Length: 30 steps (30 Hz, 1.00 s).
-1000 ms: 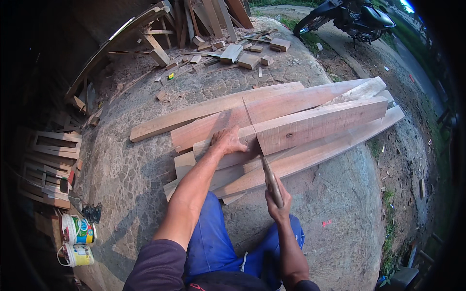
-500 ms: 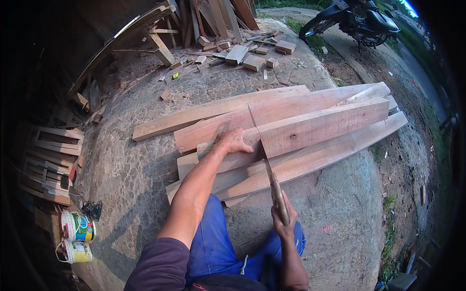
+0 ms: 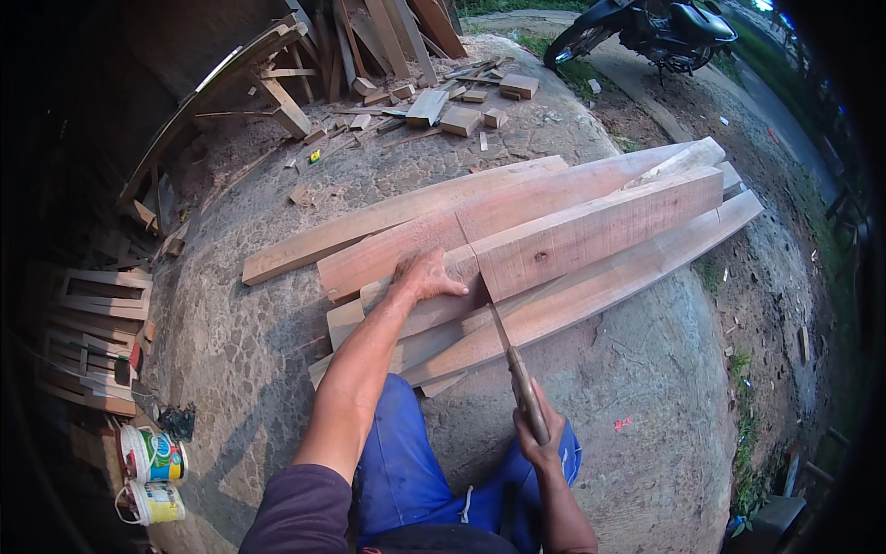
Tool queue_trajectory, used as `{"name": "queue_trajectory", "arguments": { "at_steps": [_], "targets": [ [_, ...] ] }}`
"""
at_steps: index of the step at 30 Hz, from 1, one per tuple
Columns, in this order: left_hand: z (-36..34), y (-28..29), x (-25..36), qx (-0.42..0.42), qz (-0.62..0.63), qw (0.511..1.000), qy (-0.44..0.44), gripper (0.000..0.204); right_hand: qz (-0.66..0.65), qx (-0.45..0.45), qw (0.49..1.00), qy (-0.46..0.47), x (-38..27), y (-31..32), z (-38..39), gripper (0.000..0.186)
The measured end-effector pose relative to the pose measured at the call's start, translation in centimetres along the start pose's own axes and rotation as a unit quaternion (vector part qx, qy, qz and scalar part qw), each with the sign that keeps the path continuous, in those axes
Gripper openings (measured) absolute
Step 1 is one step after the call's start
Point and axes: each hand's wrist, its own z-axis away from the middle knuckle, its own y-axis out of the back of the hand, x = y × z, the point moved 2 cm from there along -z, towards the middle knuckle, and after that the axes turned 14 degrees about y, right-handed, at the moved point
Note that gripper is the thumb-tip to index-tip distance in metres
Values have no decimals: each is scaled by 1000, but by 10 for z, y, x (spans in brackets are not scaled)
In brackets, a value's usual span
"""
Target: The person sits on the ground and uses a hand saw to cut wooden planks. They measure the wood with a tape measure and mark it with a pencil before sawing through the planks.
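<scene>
A handsaw (image 3: 499, 330) runs across a thick wooden beam (image 3: 600, 242), its blade sunk in a cut across the wood. My right hand (image 3: 541, 429) is wrapped round the saw's wooden handle, on the near side of the beam. To the left of the cut, my left hand (image 3: 426, 277) grips the top of the beam. Its thumb points toward the blade, and its other fingers are partly hidden over the far side. The beam lies on several other planks, with a reddish plank (image 3: 369, 266) behind it and a pale plank (image 3: 609, 291) nearer me.
Wood offcuts (image 3: 460, 121) lie scattered on the concrete floor (image 3: 268, 342) beyond the planks. Boards (image 3: 388, 37) lean at the back, beside a wooden frame (image 3: 281, 106). Two buckets (image 3: 152, 462) stand at left near slatted wooden pieces (image 3: 101, 300). A motorcycle (image 3: 646, 37) is parked far right.
My right hand has drawn the saw back toward me through the cut. My left hand keeps its place on the beam. The whole view has shifted a little.
</scene>
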Motion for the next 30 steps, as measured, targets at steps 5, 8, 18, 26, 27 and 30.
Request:
{"name": "queue_trajectory", "arguments": {
  "at_steps": [5, 8, 18, 26, 27, 30],
  "targets": [
    [51, -9, 14, 70, -7, 998, 7, 78, -8, -29, 1000, -2, 51, -49, -52, 67],
    [48, -12, 12, 87, -13, 996, -18, 81, 14, -45, 998, -51, -7, 17, 50, 66],
    [53, -29, 12, 193, -41, 979, -50, 76, -20, 13, 1000, 12, 28, -20, 2, 66],
    [57, -29, 12, 133, -31, 990, -25, 82, 27, -21, 998, -57, -27, 20, 74, 65],
    [58, -30, 12, 148, -20, 988, -35, 86, 44, -35, 996, -73, -43, 34, 89, 64],
    [61, -32, 11, 131, -26, 990, -35, 88, 29, -16, 999, 31, -50, 40, 83, 64]
  ]
}}
